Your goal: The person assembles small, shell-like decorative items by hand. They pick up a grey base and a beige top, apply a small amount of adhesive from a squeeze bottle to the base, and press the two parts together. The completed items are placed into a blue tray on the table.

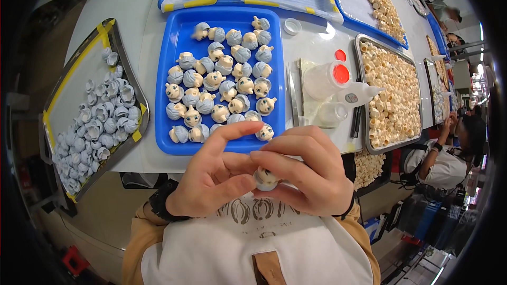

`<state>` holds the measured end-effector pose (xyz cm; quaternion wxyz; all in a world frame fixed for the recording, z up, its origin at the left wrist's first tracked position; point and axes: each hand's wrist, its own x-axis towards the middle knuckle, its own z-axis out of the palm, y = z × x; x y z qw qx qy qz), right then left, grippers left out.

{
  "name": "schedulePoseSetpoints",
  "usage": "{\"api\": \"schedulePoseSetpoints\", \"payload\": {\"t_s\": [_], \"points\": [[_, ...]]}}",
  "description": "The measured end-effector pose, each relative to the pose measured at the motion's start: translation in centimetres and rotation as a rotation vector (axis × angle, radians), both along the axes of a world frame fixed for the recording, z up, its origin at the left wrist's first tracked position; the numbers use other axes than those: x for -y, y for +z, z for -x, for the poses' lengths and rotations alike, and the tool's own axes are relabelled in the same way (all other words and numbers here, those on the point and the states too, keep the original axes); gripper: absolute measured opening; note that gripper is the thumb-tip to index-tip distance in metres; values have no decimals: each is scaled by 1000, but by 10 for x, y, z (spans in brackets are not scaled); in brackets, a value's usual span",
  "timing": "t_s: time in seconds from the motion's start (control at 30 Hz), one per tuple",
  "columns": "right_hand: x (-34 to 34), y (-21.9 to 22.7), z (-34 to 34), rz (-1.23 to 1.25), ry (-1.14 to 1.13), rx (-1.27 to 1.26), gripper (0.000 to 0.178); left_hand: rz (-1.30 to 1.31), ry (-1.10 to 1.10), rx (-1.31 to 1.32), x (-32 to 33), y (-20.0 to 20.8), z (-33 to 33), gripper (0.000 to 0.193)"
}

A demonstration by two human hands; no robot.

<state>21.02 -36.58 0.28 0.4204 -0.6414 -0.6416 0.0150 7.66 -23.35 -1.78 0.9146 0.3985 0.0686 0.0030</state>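
In front of my chest, my right hand [311,171] pinches a small doll head [265,178] with light blue hair between thumb and fingers. My left hand [214,177] is beside it with its index finger raised and its fingers apart. The left thumb tip comes close to the doll head; whether the other left fingertips touch it is hidden. Just beyond both hands lies a blue tray [163,82] with several rows of similar doll heads, pale faces and light blue hair, many turned different ways.
On the left, a metal tray [142,100] edged with yellow tape holds light blue hair pieces. At right are a white squeeze bottle [362,94], a red-capped bottle [322,80], tweezers [292,95] and a metal tray [364,142] of cream-coloured hollow parts. Another person [449,153] sits farther right.
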Motion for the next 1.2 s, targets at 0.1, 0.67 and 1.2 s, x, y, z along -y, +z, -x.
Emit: {"api": "schedulePoseSetpoints", "payload": {"t_s": [0.1, 0.67, 1.2], "points": [[1, 2, 1, 49, -29, 67, 37, -19, -42, -12, -1, 2, 1, 62], [2, -3, -8, 372, -383, 157, 36, -416, 270, 40, -27, 8, 43, 70], [-9, 6, 11, 413, -321, 78, 31, -1648, 987, -924, -101, -1, 234, 83]]}}
